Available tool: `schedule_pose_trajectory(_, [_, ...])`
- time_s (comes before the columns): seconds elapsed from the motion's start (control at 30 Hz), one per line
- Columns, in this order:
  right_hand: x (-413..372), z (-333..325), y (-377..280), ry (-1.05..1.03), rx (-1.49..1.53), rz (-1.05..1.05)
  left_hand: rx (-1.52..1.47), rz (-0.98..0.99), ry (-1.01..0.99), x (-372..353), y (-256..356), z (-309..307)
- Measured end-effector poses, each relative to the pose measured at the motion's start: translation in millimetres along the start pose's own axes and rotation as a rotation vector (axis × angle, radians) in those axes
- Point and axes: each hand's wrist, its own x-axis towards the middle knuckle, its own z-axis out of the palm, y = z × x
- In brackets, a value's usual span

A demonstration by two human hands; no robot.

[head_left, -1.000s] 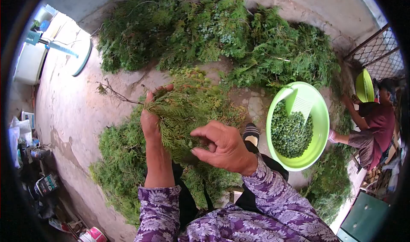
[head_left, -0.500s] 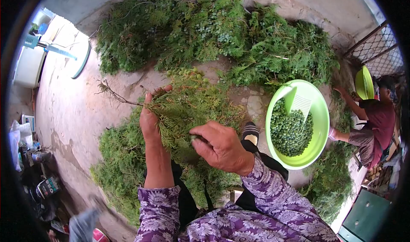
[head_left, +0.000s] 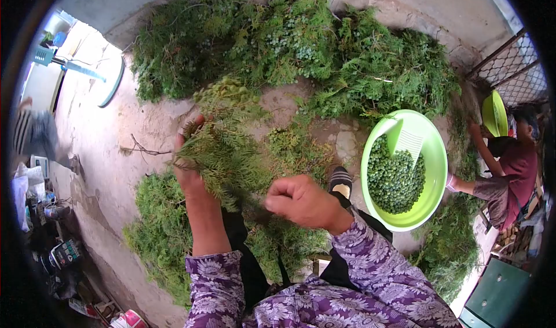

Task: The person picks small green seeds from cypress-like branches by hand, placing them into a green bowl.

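Note:
In my left hand [head_left: 191, 166] is a leafy green branch [head_left: 231, 154], its bare woody stem pointing out to the left and its foliage covering part of my fingers. My right hand [head_left: 304, 203] is beside the foliage on the right, fingers curled in; whatever they may hold is hidden. A light green basin [head_left: 435, 183] with a ribbed panel stands to the right, holding a heap of small green round cones [head_left: 394, 180]. Beneath my hands, loose green sprigs [head_left: 295, 148] lie on the floor.
Piles of cut branches [head_left: 289, 44] line the wall, with another pile [head_left: 159, 229] at lower left. A seated person [head_left: 512, 166] is at the right near a second green basin [head_left: 494, 113]. Another person [head_left: 35, 134] is at the left edge. A fan base [head_left: 110, 82] stands upper left.
My left hand and the branch have moved left and tilted. My right hand has shifted slightly down, its fingers more curled. The person at the left has moved from the lower edge up the left side.

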Motion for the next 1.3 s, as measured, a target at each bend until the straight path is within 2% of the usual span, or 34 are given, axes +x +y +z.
schedule_pose_trajectory(0.03, [0,-4,-1,-0.028,0.368,0.13,0.033,0.07,-0.035,1,1,-3])
schedule_pose_trajectory(0.07, [0,-9,-4,-0.056,0.736,0.262,0.026,0.036,0.105,2,-1,-1])
schedule_pose_trajectory(0.1, [-1,-13,-8,-0.058,0.736,0.264,0.025,0.036,0.106,0,-4,2])
schedule_pose_trajectory(0.17, [-1,-21,-19,0.107,1.009,0.201,-0.004,-0.045,0.043,-4,-9,8])
schedule_pose_trajectory(0.2, [0,-24,-16,0.091,1.01,0.15,-0.045,-0.142,0.103,-1,-10,7])
schedule_pose_trajectory(0.23, [0,-23,-12,0.094,1.01,0.149,-0.045,-0.144,0.101,0,-12,6])
schedule_pose_trajectory(0.33, [4,-20,-8,0.093,0.946,0.111,-0.028,-0.205,-0.035,1,-19,2])
schedule_pose_trajectory(0.4, [6,-16,-10,0.132,0.642,0.058,0.013,-0.22,-0.003,-3,-22,13])
schedule_pose_trajectory(0.43, [8,-13,-9,0.133,0.644,0.06,0.052,-0.232,0.03,-4,-24,18])
schedule_pose_trajectory(0.5, [12,-7,-4,0.34,0.029,-0.179,0.045,-0.238,0.034,-5,-28,17])
schedule_pose_trajectory(0.53, [14,-5,-1,0.341,0.03,-0.178,0.037,-0.244,0.038,-6,-29,17])
schedule_pose_trajectory(0.6, [15,-1,3,0.488,-0.109,-0.253,0.018,-0.238,0.023,-12,-29,25])
schedule_pose_trajectory(0.7, [13,-5,-1,0.531,-0.175,-0.155,-0.003,-0.237,0.024,-14,-30,29])
schedule_pose_trajectory(0.93, [19,-5,5,0.511,-0.169,-0.176,0.05,-0.279,-0.009,-16,-33,29])
schedule_pose_trajectory(1.03, [19,-6,1,0.452,-0.267,-0.071,0.009,-0.289,-0.02,-18,-33,27])
schedule_pose_trajectory(1.13, [22,-5,2,0.406,-0.202,-0.058,0.003,-0.304,-0.064,-15,-32,21])
schedule_pose_trajectory(1.23, [23,-3,-1,0.482,-0.151,-0.152,-0.019,-0.324,-0.026,-17,-32,27])
schedule_pose_trajectory(1.3, [22,-5,-3,0.378,0.049,0.004,0.049,-0.268,0.015,-13,-36,23])
